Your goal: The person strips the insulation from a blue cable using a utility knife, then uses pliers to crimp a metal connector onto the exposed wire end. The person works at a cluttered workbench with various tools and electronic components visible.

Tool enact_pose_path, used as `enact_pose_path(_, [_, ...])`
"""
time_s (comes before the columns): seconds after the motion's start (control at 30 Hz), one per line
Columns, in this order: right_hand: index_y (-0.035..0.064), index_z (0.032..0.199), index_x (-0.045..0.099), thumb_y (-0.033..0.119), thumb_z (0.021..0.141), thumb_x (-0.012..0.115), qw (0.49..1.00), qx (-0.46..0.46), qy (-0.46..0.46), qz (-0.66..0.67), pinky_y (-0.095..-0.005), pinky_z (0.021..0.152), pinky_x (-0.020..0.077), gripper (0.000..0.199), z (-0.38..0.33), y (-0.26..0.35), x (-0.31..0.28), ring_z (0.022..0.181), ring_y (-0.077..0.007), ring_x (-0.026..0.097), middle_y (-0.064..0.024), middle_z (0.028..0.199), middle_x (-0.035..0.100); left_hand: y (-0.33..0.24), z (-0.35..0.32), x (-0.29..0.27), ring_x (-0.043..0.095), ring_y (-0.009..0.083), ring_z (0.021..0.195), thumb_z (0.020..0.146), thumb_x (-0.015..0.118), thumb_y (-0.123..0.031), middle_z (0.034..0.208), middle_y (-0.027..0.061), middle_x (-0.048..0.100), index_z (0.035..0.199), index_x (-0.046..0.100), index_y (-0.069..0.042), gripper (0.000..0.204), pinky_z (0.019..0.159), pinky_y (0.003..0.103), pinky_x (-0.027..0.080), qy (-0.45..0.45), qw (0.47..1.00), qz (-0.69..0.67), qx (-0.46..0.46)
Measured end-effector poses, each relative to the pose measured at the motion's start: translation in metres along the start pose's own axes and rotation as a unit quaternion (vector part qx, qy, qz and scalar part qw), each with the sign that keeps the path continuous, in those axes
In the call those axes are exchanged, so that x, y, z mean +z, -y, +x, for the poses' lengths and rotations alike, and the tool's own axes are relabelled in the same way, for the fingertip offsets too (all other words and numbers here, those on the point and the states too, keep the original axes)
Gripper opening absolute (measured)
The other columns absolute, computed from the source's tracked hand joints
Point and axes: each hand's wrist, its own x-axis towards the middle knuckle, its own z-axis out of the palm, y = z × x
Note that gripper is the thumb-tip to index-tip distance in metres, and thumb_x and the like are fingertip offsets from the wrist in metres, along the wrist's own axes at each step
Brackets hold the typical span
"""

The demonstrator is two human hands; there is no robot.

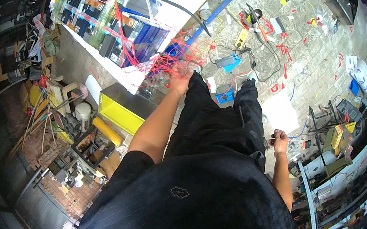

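My left hand (180, 83) is at the edge of the white-topped table, among a tangle of thin red wires (164, 64). Its fingers look closed round some strands, though the wires partly cover them. These wires run to a battery pack (108, 18) of dark and blue cells with copper-coloured connecting strips, wrapped in clear tape. Out to my right, my right hand (279, 143) hangs apart from the table with its fingers curled. Whether anything small is in it cannot be made out. A white sheet (281, 111) lies on the floor close to that hand.
A blue bar (214, 15) runs along the table's right side. On the floor lie black cables, a yellow meter (242, 38), a blue box (225, 96) and red scraps. A yellow-lined box (119, 111) stands at left; metal shelving (315, 199) is at right.
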Motion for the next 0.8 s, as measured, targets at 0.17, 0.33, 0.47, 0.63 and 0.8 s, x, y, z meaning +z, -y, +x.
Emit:
enact_pose_path(0.17, [0.0061, 0.108, 0.064, 0.028, 0.105, 0.064, 0.999, -0.047, 0.017, -0.02, -0.0292, 0.05, 0.0501, 0.022, -0.017, 0.017, 0.005, 0.058, -0.0152, 0.063, -0.005, 0.085, 0.065, -0.004, 0.015, 0.021, 0.063, 0.0218, 0.116, 0.096, 0.077, -0.03, 0.127, 0.0122, 0.067, 0.14, 0.061, -0.01, 0.051, 0.101, 0.034, 0.049, 0.067, 0.994, 0.059, -0.063])
enact_pose_path(0.33, [0.0067, 0.111, 0.065, 0.031, 0.105, 0.064, 0.996, -0.064, 0.041, -0.051, -0.0281, 0.053, 0.0509, 0.025, -0.033, 0.055, 0.02, 0.06, -0.0133, 0.063, -0.0047, 0.085, 0.066, 0.019, -0.003, 0.004, 0.063, 0.0124, 0.084, 0.103, 0.065, -0.037, 0.093, 0.0033, 0.071, 0.12, 0.072, -0.007, 0.035, 0.081, 0.029, 0.051, 0.207, 0.972, 0.043, -0.103])
enact_pose_path(0.47, [0.0065, 0.112, 0.065, 0.028, 0.105, 0.062, 0.995, -0.067, 0.044, -0.058, -0.028, 0.053, 0.0506, 0.023, -0.025, 0.063, 0.023, 0.062, -0.0137, 0.063, -0.0053, 0.087, 0.066, 0.024, -0.034, -0.024, 0.068, 0.0156, 0.073, 0.101, 0.067, -0.033, 0.087, 0.0082, 0.072, 0.123, 0.069, -0.002, 0.039, 0.071, 0.031, 0.055, 0.214, 0.975, -0.001, -0.057])
enact_pose_path(0.63, [0.0091, 0.112, 0.065, 0.027, 0.104, 0.064, 0.995, -0.079, 0.05, -0.024, -0.0291, 0.055, 0.0513, 0.019, -0.01, 0.058, 0.023, 0.064, -0.0155, 0.064, -0.005, 0.087, 0.065, 0.075, -0.028, -0.073, 0.073, 0.0221, 0.094, 0.099, 0.069, -0.037, 0.104, 0.015, 0.076, 0.139, 0.06, -0.003, 0.054, 0.089, 0.037, 0.056, 0.117, 0.988, 0.1, -0.001])
enact_pose_path(0.8, [0.0067, 0.109, 0.064, 0.025, 0.105, 0.062, 0.995, -0.079, 0.044, -0.047, -0.0293, 0.053, 0.0504, 0.019, -0.005, 0.072, 0.035, 0.061, -0.0146, 0.063, -0.0056, 0.085, 0.066, 0.07, -0.017, -0.085, 0.07, 0.0181, 0.09, 0.1, 0.071, -0.032, 0.097, 0.0092, 0.073, 0.129, 0.066, -0.001, 0.043, 0.081, 0.033, 0.057, 0.218, 0.964, 0.153, -0.026])
